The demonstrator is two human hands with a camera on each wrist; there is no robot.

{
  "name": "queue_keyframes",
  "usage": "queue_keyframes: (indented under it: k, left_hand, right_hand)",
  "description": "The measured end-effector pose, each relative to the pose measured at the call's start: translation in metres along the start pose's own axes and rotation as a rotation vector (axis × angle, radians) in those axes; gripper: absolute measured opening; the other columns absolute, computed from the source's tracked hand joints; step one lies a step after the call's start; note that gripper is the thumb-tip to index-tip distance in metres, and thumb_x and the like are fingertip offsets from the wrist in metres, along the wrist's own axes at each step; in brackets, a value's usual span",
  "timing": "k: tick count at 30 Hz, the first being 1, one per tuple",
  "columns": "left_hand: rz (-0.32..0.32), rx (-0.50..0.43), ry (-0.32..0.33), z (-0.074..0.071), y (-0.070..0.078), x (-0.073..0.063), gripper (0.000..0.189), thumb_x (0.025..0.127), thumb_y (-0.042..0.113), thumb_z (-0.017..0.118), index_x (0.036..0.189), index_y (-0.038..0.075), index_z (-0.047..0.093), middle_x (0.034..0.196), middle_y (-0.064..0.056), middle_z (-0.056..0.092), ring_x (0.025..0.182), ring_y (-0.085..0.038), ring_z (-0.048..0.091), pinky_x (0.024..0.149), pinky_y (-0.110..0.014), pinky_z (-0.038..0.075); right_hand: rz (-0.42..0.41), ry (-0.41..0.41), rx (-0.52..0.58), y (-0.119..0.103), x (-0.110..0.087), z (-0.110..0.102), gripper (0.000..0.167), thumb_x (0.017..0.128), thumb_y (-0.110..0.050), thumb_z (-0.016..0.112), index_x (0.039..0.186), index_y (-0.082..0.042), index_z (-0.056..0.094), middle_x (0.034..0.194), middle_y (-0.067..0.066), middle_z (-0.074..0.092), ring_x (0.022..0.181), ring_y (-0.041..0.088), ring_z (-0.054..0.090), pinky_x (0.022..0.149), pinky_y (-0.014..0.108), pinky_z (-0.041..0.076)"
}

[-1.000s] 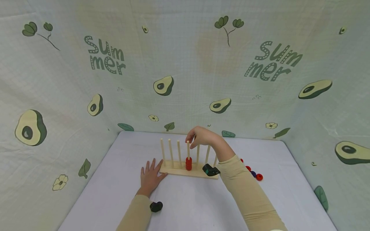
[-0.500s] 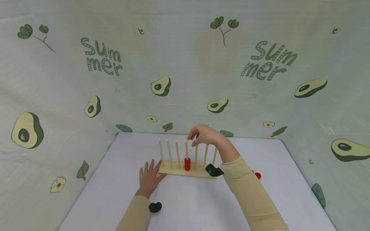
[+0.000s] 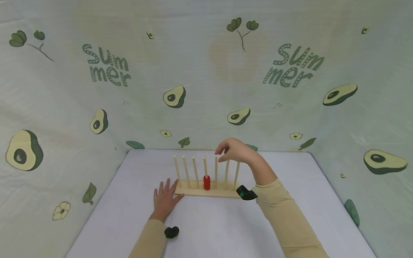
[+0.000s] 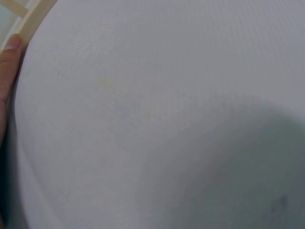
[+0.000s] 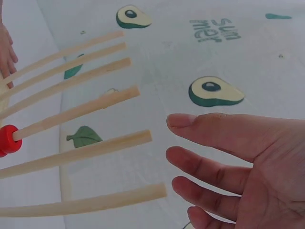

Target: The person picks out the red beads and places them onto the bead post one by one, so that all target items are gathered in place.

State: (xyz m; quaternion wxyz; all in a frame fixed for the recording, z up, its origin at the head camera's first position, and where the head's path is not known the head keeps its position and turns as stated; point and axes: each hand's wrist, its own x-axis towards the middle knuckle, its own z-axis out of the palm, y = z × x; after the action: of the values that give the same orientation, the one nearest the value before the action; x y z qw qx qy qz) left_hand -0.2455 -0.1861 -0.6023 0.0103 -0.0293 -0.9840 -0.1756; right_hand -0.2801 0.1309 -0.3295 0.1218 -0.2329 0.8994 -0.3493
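A wooden peg rack (image 3: 219, 193) with several upright pegs stands on the table. Red rings (image 3: 207, 182) are stacked on its middle peg; the right wrist view shows part of these red rings (image 5: 8, 139) too. My left hand (image 3: 164, 200) lies with spread fingers at the rack's left end, its thumb (image 4: 13, 43) against the base's front edge in the left wrist view. My right hand (image 3: 237, 150) is above the pegs right of the stack, with nothing between its fingers. In the right wrist view its fingertips (image 5: 178, 155) are apart from the peg tops.
A white cloth (image 3: 206, 229) covers the table. Behind and at both sides hang pale cloth walls (image 3: 206, 64) printed with avocados, leaves and lettering. A black wrist device (image 3: 246, 192) on the right arm overlaps the rack's right end in the head view.
My right hand has moved rightward, away from the middle peg. Its forearm now hides the loose red and blue rings seen on the right earlier. The left hand stays at the rack.
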Motion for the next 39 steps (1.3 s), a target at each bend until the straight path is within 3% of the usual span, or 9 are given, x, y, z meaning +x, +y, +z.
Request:
queue_keyframes:
  k: [10,18,29,36,39]
  left_hand:
    - [0.023,-0.026,0.033,-0.001,-0.001,-0.003,0.079,0.088,0.066,0.054,0.150,0.019,0.039,0.157,-0.021,0.024,0.143,-0.047,0.011,0.110,-0.066,0.003]
    - [-0.001,-0.021,-0.021,-0.008,0.003,-0.001,0.078,0.090,0.059,0.057,0.153,0.020,0.034,0.159,-0.020,0.018,0.144,-0.047,0.006,0.110,-0.066,0.001]
    - [0.017,-0.028,0.010,-0.002,-0.002,0.001,0.081,0.088,0.065,0.055,0.152,0.020,0.036,0.158,-0.021,0.020,0.144,-0.048,0.008,0.109,-0.067,0.003]
    - [0.006,-0.008,-0.026,0.002,-0.004,0.002,0.083,0.088,0.070,0.048,0.155,0.024,0.030,0.160,-0.018,0.015,0.145,-0.045,0.004,0.111,-0.065,0.000]
    - [0.014,-0.029,-0.009,0.003,-0.004,0.001,0.081,0.089,0.067,0.051,0.154,0.022,0.032,0.159,-0.019,0.017,0.144,-0.046,0.005,0.110,-0.066,0.001]
  right_hand:
    - [0.000,0.030,-0.022,0.010,-0.018,-0.005,0.020,0.081,-0.011,0.079,0.100,-0.008,0.073,0.099,0.001,0.066,0.093,0.022,0.057,0.078,0.036,0.050]
    - [0.021,0.049,-0.039,0.019,-0.033,-0.009,0.022,0.082,-0.011,0.078,0.103,-0.006,0.073,0.101,0.003,0.066,0.095,0.023,0.057,0.076,0.035,0.051]
    - [0.053,0.076,-0.047,0.038,-0.057,-0.012,0.020,0.085,-0.013,0.076,0.104,-0.008,0.072,0.100,0.003,0.065,0.100,0.030,0.056,0.077,0.038,0.051]
    - [0.062,0.093,-0.069,0.048,-0.067,-0.014,0.022,0.084,-0.012,0.077,0.104,-0.006,0.072,0.101,0.003,0.066,0.101,0.032,0.057,0.079,0.040,0.052]
    - [0.098,0.096,-0.064,0.054,-0.071,-0.012,0.021,0.084,-0.014,0.077,0.104,-0.008,0.072,0.101,0.003,0.066,0.100,0.030,0.057,0.076,0.037,0.053]
